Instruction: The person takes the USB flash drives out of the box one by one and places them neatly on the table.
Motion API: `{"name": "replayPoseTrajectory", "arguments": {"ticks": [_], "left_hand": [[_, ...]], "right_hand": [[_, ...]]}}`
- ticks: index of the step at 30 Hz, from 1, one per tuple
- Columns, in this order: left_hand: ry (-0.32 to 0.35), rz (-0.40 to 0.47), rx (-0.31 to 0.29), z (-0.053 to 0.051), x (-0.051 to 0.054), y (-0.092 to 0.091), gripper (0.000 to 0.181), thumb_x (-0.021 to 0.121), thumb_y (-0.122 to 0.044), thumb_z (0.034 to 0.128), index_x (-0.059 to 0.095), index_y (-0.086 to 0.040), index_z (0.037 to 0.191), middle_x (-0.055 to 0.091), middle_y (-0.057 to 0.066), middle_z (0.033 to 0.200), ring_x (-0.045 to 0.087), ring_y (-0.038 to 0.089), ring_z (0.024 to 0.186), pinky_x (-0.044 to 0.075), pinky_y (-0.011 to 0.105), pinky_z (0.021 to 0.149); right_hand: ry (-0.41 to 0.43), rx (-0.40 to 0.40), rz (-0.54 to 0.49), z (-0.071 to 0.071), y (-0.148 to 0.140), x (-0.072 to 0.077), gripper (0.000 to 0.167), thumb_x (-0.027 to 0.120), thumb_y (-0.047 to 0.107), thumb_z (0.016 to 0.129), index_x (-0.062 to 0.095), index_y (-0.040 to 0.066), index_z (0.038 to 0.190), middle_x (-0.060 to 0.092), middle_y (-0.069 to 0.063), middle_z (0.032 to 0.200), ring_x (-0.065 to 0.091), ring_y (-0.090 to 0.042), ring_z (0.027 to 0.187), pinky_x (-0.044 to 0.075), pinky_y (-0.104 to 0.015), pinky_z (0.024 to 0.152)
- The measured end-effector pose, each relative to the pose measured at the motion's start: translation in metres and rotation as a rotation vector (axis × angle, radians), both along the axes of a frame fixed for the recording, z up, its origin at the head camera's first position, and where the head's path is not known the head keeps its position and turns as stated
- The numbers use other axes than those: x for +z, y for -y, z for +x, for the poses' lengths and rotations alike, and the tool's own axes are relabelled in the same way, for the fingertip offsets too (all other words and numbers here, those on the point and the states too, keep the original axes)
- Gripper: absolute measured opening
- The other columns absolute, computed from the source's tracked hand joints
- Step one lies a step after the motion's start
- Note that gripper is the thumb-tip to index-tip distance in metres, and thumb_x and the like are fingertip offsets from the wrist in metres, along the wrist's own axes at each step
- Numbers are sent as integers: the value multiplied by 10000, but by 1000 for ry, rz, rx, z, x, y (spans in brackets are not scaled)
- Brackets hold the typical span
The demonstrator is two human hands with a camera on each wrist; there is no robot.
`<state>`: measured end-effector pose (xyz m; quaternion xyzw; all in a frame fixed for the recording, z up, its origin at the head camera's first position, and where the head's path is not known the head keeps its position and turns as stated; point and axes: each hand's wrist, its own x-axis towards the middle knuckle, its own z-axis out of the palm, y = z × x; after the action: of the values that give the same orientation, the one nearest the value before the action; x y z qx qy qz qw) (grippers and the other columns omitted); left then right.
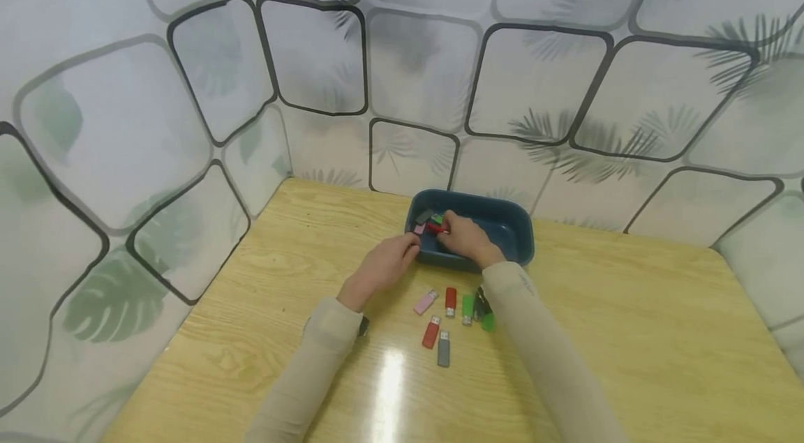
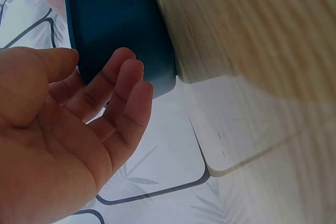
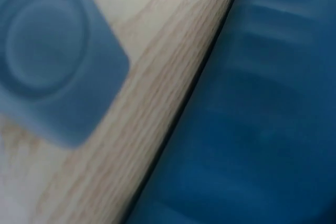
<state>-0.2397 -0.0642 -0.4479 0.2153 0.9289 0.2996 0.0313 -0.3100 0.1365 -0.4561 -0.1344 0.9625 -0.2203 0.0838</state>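
A dark blue bin (image 1: 472, 263) stands near the back of the table. My right hand (image 1: 466, 237) reaches into its left half and pinches a red USB stick (image 1: 433, 227). Beside that stick lie a pink USB stick (image 1: 419, 228), a green one (image 1: 437, 218) and a dark grey one (image 1: 424, 217). My left hand (image 1: 386, 261) is at the bin's left front corner. In the left wrist view its fingers (image 2: 137, 95) are loosely bent against the blue wall; whether they press on it I cannot tell. The right wrist view shows no hand.
On the table in front of the bin lie a pink USB stick (image 1: 426, 302), two red ones (image 1: 451, 302) (image 1: 430, 333), a grey one (image 1: 443, 349) and a green one (image 1: 467, 309). More dark and green pieces (image 1: 488, 321) sit beside my right sleeve. A patterned curtain (image 1: 414, 66) rises behind.
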Motion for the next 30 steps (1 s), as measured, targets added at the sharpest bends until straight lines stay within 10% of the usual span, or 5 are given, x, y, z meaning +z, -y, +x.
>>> {"name": "replayPoseTrajectory", "arguments": {"ticks": [30], "left_hand": [[9,-2,21,1,-1,-2,236,476,-222,1065,608,-101,1218,683,62,1108,646,198,1002,520,387,881]], "right_hand": [[-223,-234,-319,15,-19,6,160,619,200,874,572,107,996,682,-109,1012,597,-275,820,480,-421,736]]}}
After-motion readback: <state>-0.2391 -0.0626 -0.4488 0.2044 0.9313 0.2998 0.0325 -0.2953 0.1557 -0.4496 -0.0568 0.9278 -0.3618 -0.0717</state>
